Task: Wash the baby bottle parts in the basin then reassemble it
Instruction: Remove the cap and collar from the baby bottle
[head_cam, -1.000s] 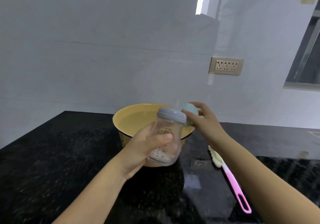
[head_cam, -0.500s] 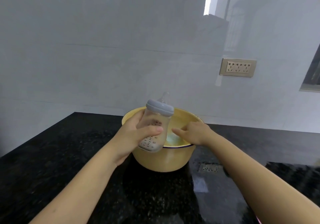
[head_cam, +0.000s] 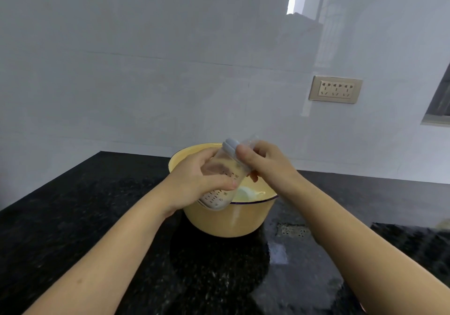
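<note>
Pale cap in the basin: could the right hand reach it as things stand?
Probably, but not right away: the right hand grips the grey collar of the bottle just above the open basin; nothing covers the cap.

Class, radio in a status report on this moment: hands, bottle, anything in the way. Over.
Left hand grips bottle, tilted over yellow basin. Right hand grips its grey collar end. Pale part lies in basin; nothing blocking.

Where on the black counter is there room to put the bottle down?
The counter left of the yellow basin is bare up to the wall. The strip in front of the basin is bare too. Over the basin it is crowded: the left hand and right hand both hold the baby bottle.
</note>
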The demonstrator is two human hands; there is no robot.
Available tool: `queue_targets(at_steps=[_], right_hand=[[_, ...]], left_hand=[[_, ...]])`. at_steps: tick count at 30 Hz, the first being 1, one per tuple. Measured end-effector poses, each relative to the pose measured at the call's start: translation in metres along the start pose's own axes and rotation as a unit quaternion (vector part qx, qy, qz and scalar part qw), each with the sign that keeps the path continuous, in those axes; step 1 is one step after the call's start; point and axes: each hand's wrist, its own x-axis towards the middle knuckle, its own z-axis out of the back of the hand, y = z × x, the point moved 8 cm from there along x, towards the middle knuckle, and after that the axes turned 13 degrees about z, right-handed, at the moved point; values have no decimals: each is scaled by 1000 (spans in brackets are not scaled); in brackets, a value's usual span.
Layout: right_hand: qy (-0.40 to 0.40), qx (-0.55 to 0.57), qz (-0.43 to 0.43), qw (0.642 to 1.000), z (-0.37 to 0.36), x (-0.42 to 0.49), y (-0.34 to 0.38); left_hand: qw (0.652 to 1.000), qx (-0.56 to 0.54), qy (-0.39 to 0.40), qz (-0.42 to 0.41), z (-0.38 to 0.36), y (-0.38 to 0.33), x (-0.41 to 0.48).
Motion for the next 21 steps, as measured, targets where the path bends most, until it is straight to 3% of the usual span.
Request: queue_targets(at_steps=[4,10,15,18,21], right_hand=[[-8,31,54,998,1,-1,17],[16,93,69,993,-10,-10,25],[49,187,32,981,-22,-28,14],[65,242,-33,968,-23,-40,3],[46,199,-63,977,-12,-48,-4]], left_hand=[[1000,-9,7,5,-1,-4,-8],[996,-60,65,32,-13,-3,-22],[921,-290,233,114,-42,20,-37],[939,-258,190,123,-42,33,-37],[973,-177,118,96,-31,35,-36]])
